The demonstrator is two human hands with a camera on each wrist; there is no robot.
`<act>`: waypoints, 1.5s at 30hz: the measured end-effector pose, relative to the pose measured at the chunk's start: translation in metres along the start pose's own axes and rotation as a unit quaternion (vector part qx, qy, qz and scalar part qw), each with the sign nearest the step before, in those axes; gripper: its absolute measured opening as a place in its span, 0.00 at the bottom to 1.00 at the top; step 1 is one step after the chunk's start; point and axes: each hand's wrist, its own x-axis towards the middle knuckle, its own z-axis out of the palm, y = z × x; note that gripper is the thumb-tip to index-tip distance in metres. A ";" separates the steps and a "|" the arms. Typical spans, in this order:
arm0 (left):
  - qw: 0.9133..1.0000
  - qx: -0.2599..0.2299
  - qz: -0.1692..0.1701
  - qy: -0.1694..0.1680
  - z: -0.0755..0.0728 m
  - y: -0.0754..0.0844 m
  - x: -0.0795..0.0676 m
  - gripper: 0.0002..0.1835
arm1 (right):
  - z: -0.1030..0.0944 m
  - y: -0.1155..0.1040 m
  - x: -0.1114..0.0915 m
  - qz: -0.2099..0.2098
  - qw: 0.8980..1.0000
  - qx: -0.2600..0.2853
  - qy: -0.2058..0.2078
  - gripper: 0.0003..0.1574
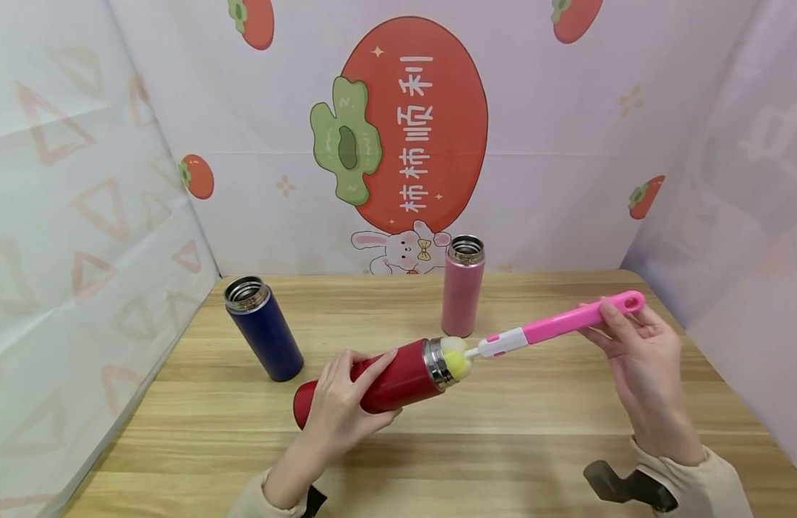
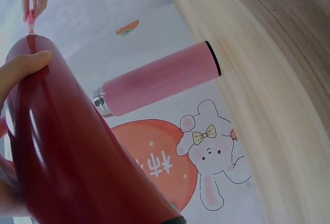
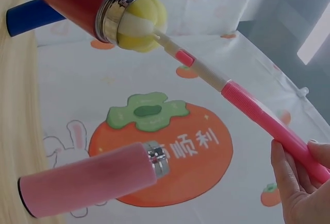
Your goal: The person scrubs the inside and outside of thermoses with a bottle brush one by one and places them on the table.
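My left hand (image 1: 344,403) grips a red thermos flask (image 1: 398,380) around its body, tilted so that its steel mouth points right and slightly up. Between the thumb and fingers of my right hand (image 1: 644,352) is the pink handle of a bottle brush (image 1: 560,321), pinched near its looped end. The brush's yellow and white sponge head (image 3: 142,23) sits at the flask's mouth, partly inside the steel rim and partly bulging out. In the left wrist view the red flask (image 2: 77,131) hides the sponge head.
A pink flask (image 1: 463,288) without a lid stands at the back of the wooden table (image 1: 534,446). At the left stands a lidless dark blue flask (image 1: 265,334). Behind the table hangs a white cloth backdrop (image 1: 554,144) with persimmon prints, and similar cloth rises at both sides.
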 end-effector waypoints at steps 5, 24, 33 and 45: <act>1.000 0.008 0.005 -0.002 0.000 0.001 0.001 0.41 | 0.004 0.006 0.000 0.013 1.000 0.000 0.002 0.09; 1.000 -0.003 0.009 -0.009 0.006 0.009 0.006 0.41 | -0.124 0.153 0.009 0.093 0.989 -0.089 -0.075 0.19; 1.000 0.000 0.014 -0.020 0.006 0.009 0.006 0.41 | -0.127 0.151 0.009 0.098 0.989 -0.090 -0.071 0.20; 1.000 0.016 0.010 -0.019 0.005 0.006 0.004 0.40 | -0.092 0.104 0.009 0.057 0.993 0.009 -0.105 0.13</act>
